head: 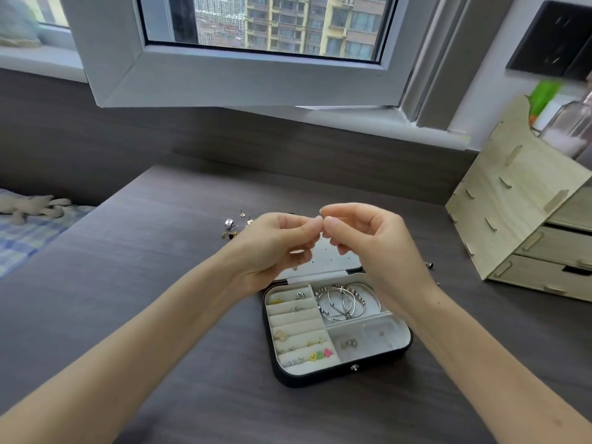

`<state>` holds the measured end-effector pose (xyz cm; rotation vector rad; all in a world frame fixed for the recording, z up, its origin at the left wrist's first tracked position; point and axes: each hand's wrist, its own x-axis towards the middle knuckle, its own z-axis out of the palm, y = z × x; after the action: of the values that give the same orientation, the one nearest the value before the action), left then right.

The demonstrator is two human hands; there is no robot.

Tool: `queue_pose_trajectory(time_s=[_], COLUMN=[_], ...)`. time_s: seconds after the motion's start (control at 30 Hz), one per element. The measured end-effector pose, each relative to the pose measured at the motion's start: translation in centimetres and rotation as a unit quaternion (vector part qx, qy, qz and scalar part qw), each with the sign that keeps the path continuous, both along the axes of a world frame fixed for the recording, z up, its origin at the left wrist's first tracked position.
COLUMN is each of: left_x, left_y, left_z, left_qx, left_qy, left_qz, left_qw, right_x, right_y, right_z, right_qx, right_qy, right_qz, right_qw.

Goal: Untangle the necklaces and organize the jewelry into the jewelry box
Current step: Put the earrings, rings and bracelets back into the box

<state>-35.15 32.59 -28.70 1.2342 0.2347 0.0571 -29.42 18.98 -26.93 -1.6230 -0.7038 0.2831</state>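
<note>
hands: left hand [272, 243], right hand [368, 241], pinching above jewelry box [320, 379]; perhaps something tiny, unclear.

My left hand [272, 243] and right hand [368, 240] are pinched fingertip to fingertip over the open jewelry box [320, 379] on the counter [153, 257].

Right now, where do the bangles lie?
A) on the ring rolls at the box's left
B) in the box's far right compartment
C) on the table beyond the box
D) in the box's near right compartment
B: the bangles lie piled in the far right compartment of the box; the near right one holds only small pieces.
</note>
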Motion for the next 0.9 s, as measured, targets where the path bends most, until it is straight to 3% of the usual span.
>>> queue_pose_trajectory(time_s=[0.07, 0.13, 0.23, 0.3, 0.4, 0.47, 0.57, 0.63, 0.77, 0.9], left_x=[-0.2, -0.3, -0.3, -0.4, -0.8, -1.1, -1.1, -0.9, -0.6, 0.3], left_y=[0.2, 0.2, 0.2, 0.2, 0.7, 1.2, 1.4, 1.6, 1.7, 3.3], left_z=[0.0, 0.1, 0.3, 0.6, 1.4, 2.0, 2.9, 3.3, 3.7, 2.6], left_qx=[0.062, 0.016, -0.081, -0.094, 0.020, 0.124, 0.210, 0.220, 0.256, 0.349], left_qy=[0.002, 0.016, 0.053, 0.069, 0.062, 0.048, 0.038, 0.043, 0.051, 0.033], left_qz=[0.008, -0.003, -0.033, -0.040, -0.041, -0.028, -0.012, -0.016, 0.005, 0.159], left_qw=[0.998, 1.000, 0.995, 0.992, 0.997, 0.991, 0.977, 0.974, 0.965, 0.923], right_x=[0.4, 0.6, 0.8, 1.1, 1.3, 1.1, 0.8, 1.2, 1.6, 1.5], right_y=[-0.4, -0.6, -0.7, -0.6, -0.4, -0.3, -0.1, 0.0, 0.2, 0.2], right_z=[0.0, -0.1, -0.4, -0.5, -0.8, -0.9, -0.2, 0.2, 0.8, 0.9], right_qx=[-0.037, -0.051, -0.033, -0.024, -0.064, -0.114, -0.158, -0.123, -0.106, -0.050], right_qy=[-0.102, -0.201, -0.254, -0.321, -0.520, -0.588, -0.563, -0.520, -0.297, -0.173], right_qz=[0.010, -0.005, -0.014, -0.018, -0.028, -0.029, -0.012, 0.017, 0.047, 0.016], right_qw=[0.994, 0.978, 0.967, 0.947, 0.851, 0.801, 0.811, 0.845, 0.948, 0.984])
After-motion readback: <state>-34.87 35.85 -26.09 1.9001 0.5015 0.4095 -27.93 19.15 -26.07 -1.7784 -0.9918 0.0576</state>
